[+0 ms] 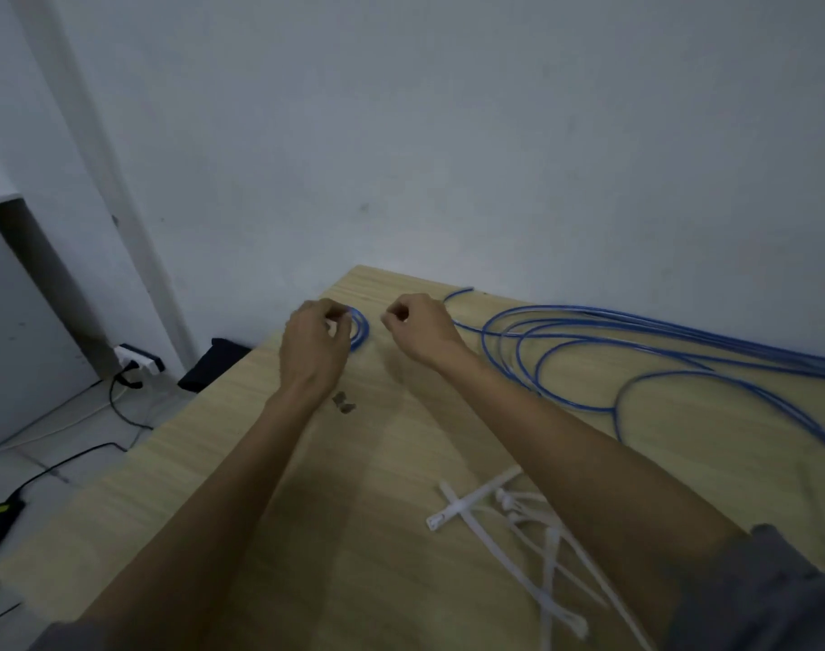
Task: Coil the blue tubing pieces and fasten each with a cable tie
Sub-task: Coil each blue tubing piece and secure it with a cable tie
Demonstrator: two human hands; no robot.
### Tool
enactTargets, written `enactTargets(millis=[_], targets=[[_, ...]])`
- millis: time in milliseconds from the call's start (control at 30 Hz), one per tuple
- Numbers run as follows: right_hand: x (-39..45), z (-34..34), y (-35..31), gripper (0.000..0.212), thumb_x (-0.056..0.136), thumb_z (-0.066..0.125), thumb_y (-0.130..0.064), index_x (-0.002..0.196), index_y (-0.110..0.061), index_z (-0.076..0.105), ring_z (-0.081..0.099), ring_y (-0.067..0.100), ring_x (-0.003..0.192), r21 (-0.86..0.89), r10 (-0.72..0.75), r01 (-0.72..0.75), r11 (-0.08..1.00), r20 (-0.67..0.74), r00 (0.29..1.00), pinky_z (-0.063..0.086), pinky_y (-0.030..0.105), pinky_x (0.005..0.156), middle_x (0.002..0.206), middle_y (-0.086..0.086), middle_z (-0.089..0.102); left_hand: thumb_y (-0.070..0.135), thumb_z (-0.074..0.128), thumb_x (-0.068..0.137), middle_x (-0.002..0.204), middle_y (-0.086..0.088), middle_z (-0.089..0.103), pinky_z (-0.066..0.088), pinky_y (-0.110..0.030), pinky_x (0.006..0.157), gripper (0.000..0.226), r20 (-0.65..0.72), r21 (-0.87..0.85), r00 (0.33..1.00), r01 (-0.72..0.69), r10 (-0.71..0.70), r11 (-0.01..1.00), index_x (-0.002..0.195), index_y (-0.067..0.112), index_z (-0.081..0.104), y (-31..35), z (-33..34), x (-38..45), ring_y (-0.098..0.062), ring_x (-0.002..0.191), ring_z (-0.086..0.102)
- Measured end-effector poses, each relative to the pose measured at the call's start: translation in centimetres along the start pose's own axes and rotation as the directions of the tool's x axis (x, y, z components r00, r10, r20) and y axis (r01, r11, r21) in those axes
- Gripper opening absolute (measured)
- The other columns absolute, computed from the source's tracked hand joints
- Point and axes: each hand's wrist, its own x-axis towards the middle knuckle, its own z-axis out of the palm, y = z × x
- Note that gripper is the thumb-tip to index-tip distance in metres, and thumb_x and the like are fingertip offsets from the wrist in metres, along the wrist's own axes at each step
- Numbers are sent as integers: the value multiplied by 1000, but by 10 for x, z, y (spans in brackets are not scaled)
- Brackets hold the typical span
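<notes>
Both our hands reach to the far end of the wooden surface (241,462): our left hand (314,343) grips a small blue tubing coil (361,328), our right hand (422,328) curls shut, apparently empty. White cable ties (518,523) lie nearest; loose blue tubing (636,350) sprawls right.

A plain white wall (495,133) fills the upper half of the frame, dimly and evenly lit. A light wood-grain desk (241,462) runs from the centre to the bottom edge, its far corner meeting the wall, with a small dark mark (344,402) on its top. At the left, a pale vertical strip (96,180) runs down the wall. On the floor (49,444) at lower left lie a white power strip (138,360), black cables (72,458) and a dark object (213,364) beside the desk.
</notes>
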Motion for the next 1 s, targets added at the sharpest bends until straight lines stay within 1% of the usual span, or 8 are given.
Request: enactTargets(millis=[100, 200, 333, 500, 633, 767, 833, 1000], targets=[[-29, -38, 13, 21, 97, 63, -25, 99, -9, 76, 66, 19, 91, -24, -69, 71, 997, 75, 995, 52, 33, 83, 102, 7, 75, 23, 64, 96, 92, 3, 64, 41, -26, 71, 24, 181, -88, 981, -49, 64, 995, 116, 10, 66, 31, 12, -12, -14, 78, 58], [-71, -85, 36, 21, 97, 64, -29, 98, -12, 76, 59, 5, 66, -43, -86, 91, 995, 108, 990, 55, 35, 76, 96, 3, 75, 24, 66, 94, 88, 2, 66, 45, -28, 68, 25, 342, -160, 925, -117, 166, 980, 117, 13, 64, 71, 27, -32, -11, 71, 60], [-129, -145, 73, 15, 96, 65, -28, 89, -17, 74, 57, -3, 62, -104, -60, 74, 992, 137, 989, 48, 25, 65, 86, -5, 72, 23, 67, 94, 87, 3, 68, 50, -28, 72, 16, 512, -236, 785, -261, 348, 936, 107, 14, 71, 125, 46, -61, -6, 70, 60], [-197, -209, 112, 16, 98, 62, -28, 91, -17, 72, 59, -5, 62, -201, 77, -43, 979, 167, 983, 42, 11, 58, 86, -8, 70, 20, 68, 93, 90, 3, 68, 53, -32, 77, 16, 682, -284, 569, -373, 459, 883, 108, 18, 72, 172, 69, -106, -13, 83, 65], [-227, -243, 132, 16, 100, 59, -30, 93, -20, 70, 65, 0, 66, -261, 180, -124, 957, 201, 963, 52, 21, 65, 87, -11, 69, 12, 68, 90, 111, 0, 62, 52, -34, 84, 29, 775, -226, 444, -470, 450, 853, 116, 26, 72, 209, 80, -135, -16, 98, 61], [-237, -262, 142, 14, 101, 57, -29, 98, -22, 69, 69, 5, 74, -257, 205, -146, 955, 221, 954, 58, 33, 76, 93, -10, 69, 24, 78, 83, 121, -2, 57, 51, -40, 93, 39, 876, -166, 297, -555, 380, 815, 121, 31, 70, 233, 86, -148, -20, 110, 56], [-238, -269, 144, 13, 102, 56, -30, 99, -24, 68, 68, 4, 75, -256, 201, -141, 956, 225, 953, 57, 31, 75, 94, -11, 68, 27, 80, 82, 122, -1, 55, 49, -38, 95, 38, 889, -162, 272, -563, 367, 811, 118, 29, 71, 237, 87, -151, -19, 112, 54], [-238, -285, 144, 14, 102, 56, -32, 101, -24, 67, 69, 4, 78, -223, 193, -149, 963, 191, 962, 54, 27, 72, 96, -11, 68, 20, 77, 82, 99, 4, 69, 56, -39, 83, 6, 858, -189, 326, -518, 396, 835, 87, 23, 77, 240, 90, -150, -14, 93, 64]])
